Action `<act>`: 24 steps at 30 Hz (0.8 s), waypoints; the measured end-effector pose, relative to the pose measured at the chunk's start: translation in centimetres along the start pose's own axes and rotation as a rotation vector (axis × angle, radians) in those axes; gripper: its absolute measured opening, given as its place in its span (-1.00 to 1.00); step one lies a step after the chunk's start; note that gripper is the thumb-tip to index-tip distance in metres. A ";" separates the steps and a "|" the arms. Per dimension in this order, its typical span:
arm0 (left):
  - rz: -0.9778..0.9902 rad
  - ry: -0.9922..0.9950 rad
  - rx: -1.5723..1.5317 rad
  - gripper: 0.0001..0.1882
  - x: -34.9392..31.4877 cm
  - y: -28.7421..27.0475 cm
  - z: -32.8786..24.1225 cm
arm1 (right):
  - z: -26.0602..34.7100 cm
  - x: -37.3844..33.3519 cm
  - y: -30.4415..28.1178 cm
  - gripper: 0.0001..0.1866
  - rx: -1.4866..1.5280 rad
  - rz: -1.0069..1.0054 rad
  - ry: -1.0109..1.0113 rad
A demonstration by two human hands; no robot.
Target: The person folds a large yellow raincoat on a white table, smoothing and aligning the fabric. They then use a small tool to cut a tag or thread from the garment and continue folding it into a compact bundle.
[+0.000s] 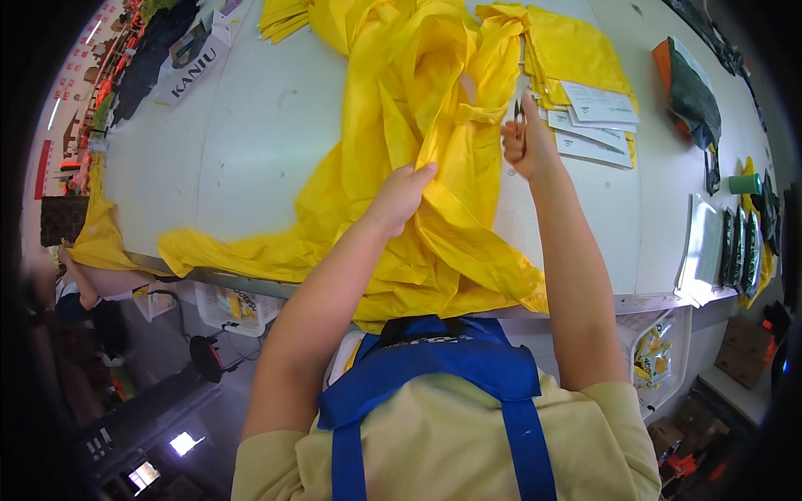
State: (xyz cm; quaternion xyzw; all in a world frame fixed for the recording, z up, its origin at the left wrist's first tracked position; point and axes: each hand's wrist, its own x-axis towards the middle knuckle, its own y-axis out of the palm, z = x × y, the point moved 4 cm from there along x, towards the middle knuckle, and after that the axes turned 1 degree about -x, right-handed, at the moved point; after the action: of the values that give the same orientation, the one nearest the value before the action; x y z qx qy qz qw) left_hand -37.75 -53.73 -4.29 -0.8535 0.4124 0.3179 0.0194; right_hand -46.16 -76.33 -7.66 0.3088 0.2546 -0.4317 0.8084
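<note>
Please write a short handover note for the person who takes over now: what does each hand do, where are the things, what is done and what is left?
Left hand: fingers pinch a fold of the large yellow thin fabric garment spread on the white worktable.
Right hand: closed on small metal snips, tips at the garment's edge.
Nearby: stack of folded yellow garments with white paper sheets beyond the right hand.
Done: garment lies open, partly hanging over the near table edge.
Left: whether trimming is finished cannot be told; this garment is not yet folded.
</note>
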 end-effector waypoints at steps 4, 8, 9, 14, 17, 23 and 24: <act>-0.038 0.170 -0.167 -0.53 0.3 -1.7 -1.3 | 2.5 3.2 0.2 -0.65 0.308 0.088 -0.241; -0.212 0.317 -0.717 -0.51 -4.2 -9.0 -1.9 | 6.3 -4.8 -3.5 -0.67 0.483 0.052 -0.594; -0.368 0.231 -0.448 -0.51 -5.5 -11.1 -0.2 | 5.6 -8.0 -3.8 -0.66 0.407 -0.042 -0.696; -0.677 0.676 0.801 -0.46 -8.0 -8.9 -3.9 | -4.2 -16.2 -1.7 -0.60 -0.330 0.214 -0.858; 0.060 0.542 0.472 -0.31 -5.2 0.4 -7.0 | -6.5 -19.8 1.8 -0.73 -1.202 0.586 -1.093; 0.808 0.251 1.574 -0.41 -5.9 13.1 -5.1 | -10.3 -20.2 5.5 -0.64 -1.080 0.720 -0.844; 0.839 0.259 1.515 -0.61 -6.1 12.9 -4.7 | -10.3 -20.6 5.5 -0.64 -1.100 0.751 -0.860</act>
State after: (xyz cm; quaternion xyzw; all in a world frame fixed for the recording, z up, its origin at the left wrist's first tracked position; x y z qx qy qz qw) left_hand -47.32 -59.46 5.80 -0.4183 0.7916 -0.1601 0.4157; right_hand -53.16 -55.37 0.80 -0.2636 -0.0246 -0.0239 0.9640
